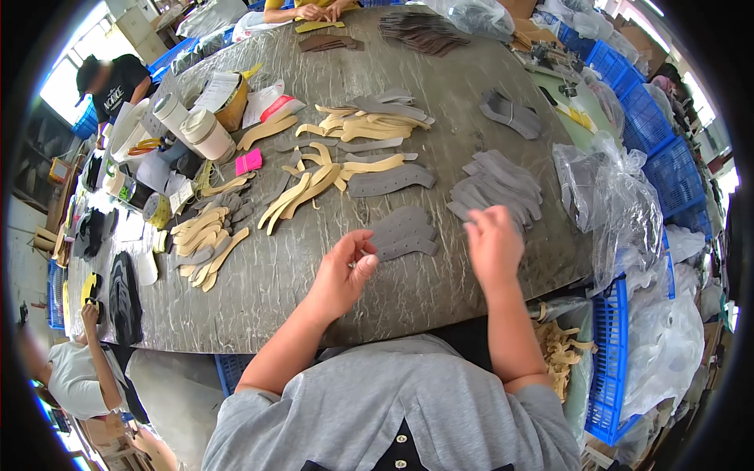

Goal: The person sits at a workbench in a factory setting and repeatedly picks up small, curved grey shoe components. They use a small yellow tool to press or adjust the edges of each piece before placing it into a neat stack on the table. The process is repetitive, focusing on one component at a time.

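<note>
Gray pieces are lying fanned on the table — likely light, bendable, best edge-pinched; the left hand is hovering beside, thumb and fingers parted — whether the right hand is gripping, I cannot tell.

Grey dotted pieces — curved, flat, overlapping, grey strips — layered in a loose pile, farther right.

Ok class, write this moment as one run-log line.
left hand: beside grey pieces | right hand: at near edge of grey pile | cream strips: on table
</note>
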A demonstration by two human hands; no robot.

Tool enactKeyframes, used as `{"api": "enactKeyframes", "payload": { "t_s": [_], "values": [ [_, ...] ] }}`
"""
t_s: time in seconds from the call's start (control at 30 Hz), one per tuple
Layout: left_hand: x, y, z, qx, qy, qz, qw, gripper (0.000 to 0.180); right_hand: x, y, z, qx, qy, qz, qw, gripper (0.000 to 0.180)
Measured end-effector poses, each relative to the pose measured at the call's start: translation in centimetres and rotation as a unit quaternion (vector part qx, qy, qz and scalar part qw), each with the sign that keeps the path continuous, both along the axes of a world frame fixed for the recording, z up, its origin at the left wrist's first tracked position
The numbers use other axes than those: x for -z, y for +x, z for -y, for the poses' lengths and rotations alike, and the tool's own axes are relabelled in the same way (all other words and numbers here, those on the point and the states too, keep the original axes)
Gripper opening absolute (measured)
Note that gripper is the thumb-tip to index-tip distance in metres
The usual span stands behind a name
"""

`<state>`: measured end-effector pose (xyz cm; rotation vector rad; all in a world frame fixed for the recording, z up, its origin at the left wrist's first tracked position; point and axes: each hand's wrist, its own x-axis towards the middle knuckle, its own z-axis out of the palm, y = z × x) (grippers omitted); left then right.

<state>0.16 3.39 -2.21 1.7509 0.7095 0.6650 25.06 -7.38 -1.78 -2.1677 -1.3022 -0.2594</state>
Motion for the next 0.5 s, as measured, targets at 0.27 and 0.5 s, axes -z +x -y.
{"api": "enactKeyframes", "payload": {
  "t_s": [0.27,0.5],
  "values": [
    [-1.9,1.9,1.4,0.065,0.292,-0.035,0.953,0.088,-0.9,-9.7,-0.5,-0.334,-0.033,-0.393,0.856,0.016],
    [-1.4,1.6,1.9,0.104,0.247,-0.039,0.963,0.094,0.5,-9.4,-0.3,-0.358,-0.02,-0.482,0.8,0.019]
  ]
}}
